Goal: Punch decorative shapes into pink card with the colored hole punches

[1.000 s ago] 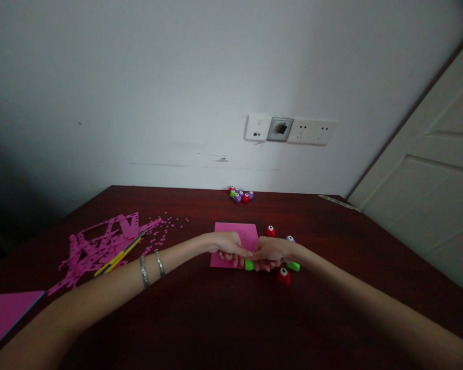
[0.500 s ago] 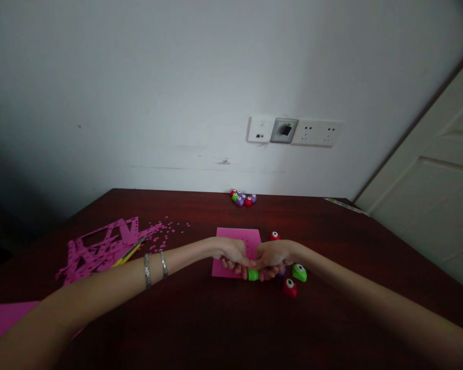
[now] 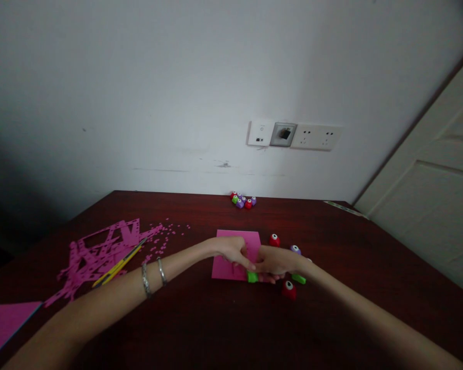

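A small green craft punch [image 3: 252,277] sits at the right lower edge of a square of pink paper [image 3: 226,268]. My left hand [image 3: 234,250] lies over the paper, closed, its thumb pressed on the punch. From the other side my right hand [image 3: 274,260] closes round the same punch, thumb against the left thumb; most of its fingers are hidden underneath. A row of tiny marks shows on the paper between my hands. About my right hand lie a red punch [image 3: 274,240], a purple punch [image 3: 295,249], another green punch [image 3: 299,279] and a nearer red punch [image 3: 289,290].
Several more small punches [image 3: 243,200] cluster by the wall. To the left lie pink paper scraps [image 3: 100,246], tiny punched bits [image 3: 164,239] and a yellow cutter knife [image 3: 119,263]. A pink sheet [image 3: 7,326] is at the near left, a ruler-like strip [image 3: 345,208] far right.
My right wrist has dropped slightly, now covering more of the green punch on the right. Fewer left fingertips show under the left hand. Both hands stay at the punch while the view shifts slightly.
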Available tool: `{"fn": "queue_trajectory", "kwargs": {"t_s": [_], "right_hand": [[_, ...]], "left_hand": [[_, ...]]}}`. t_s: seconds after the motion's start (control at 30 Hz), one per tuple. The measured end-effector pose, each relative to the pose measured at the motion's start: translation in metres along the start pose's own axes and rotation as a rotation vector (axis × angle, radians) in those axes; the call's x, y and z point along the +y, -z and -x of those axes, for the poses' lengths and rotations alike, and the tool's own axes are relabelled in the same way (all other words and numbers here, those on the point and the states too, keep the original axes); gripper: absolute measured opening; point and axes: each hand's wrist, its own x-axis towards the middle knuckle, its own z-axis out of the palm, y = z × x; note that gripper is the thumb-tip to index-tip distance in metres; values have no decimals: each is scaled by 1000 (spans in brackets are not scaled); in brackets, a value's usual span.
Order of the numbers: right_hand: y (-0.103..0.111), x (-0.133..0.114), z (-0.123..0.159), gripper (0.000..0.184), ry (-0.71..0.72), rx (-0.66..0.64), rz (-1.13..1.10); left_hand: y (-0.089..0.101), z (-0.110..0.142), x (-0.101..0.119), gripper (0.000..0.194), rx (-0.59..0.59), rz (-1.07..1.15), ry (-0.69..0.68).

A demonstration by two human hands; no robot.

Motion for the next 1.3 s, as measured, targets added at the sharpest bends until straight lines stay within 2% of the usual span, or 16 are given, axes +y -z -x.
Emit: {"fn": "queue_trajectory", "kwargs": {"t_s": [0.1, 0.2, 0.23, 0.3, 0.43, 0.63, 0.87, 1.07, 1.2, 1.3], "right_hand": [[-14, 2, 6, 45, 52, 204, 93], [-35, 0, 14, 39, 45, 565, 377], [-42, -1, 17, 36, 25, 677, 479], [-54, -5, 22, 33, -15, 798, 599], [-68, -9, 25, 36, -69, 821, 646], [-75, -7, 19, 32, -109, 826, 656], [-79, 0, 16, 28, -60, 842, 624], [-85, -7, 28, 24, -44, 774, 575], [-72, -7, 48, 26, -45, 796, 543], [-52, 7, 66, 32, -167, 881, 486]], "left_hand": [[11, 5, -4, 25, 232, -58, -131], [15, 9, -13, 18, 448, -84, -154], [13, 10, -16, 18, 471, -95, -157], [9, 10, -23, 17, 452, -116, -158], [-3, 9, -31, 18, 394, -163, -126], [-10, 4, -37, 39, 411, -154, -94], [-11, 3, -39, 39, 398, -95, -99], [-10, 2, -39, 38, 377, -76, -108], [-11, -1, -44, 38, 384, -78, -117], [-12, -1, -44, 41, 388, -74, -98]]}}
